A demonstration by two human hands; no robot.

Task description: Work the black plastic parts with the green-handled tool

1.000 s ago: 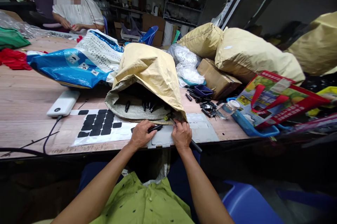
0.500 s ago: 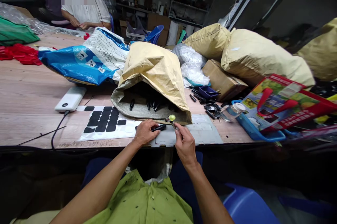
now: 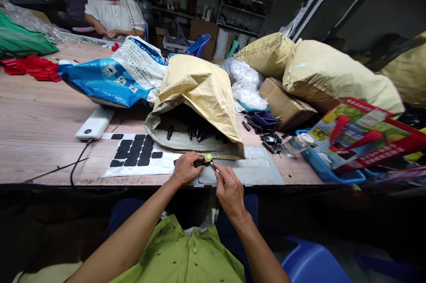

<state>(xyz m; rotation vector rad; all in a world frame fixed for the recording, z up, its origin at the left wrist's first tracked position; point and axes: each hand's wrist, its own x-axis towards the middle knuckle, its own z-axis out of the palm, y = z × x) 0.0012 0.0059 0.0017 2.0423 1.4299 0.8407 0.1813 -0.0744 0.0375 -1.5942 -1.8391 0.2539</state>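
Observation:
Near the table's front edge, my left hand (image 3: 187, 168) is closed on a small black tube (image 3: 200, 163). My right hand (image 3: 229, 187) pinches a thin metal-coloured tool (image 3: 214, 167) with a round yellow-green piece (image 3: 208, 158) at its far end. That round piece is right at the tip of the black tube. Both hands are over a grey board (image 3: 246, 167). Just beyond them, an open tan sack (image 3: 199, 79) lies with its mouth towards me and several black tubes (image 3: 170, 132) inside.
Left of the sack are a sheet (image 3: 159, 167) of black squares, a white power bank (image 3: 95, 124) with a cable and a blue-white bag (image 3: 106, 76). Black parts (image 3: 266, 132), a clear jar (image 3: 296, 144) and a colourful bag (image 3: 359, 136) are at right. People sit across the table.
My right hand has brought the tool leftwards, so its yellow-green end now meets the black tube in my left hand. The whole view has shifted slightly.

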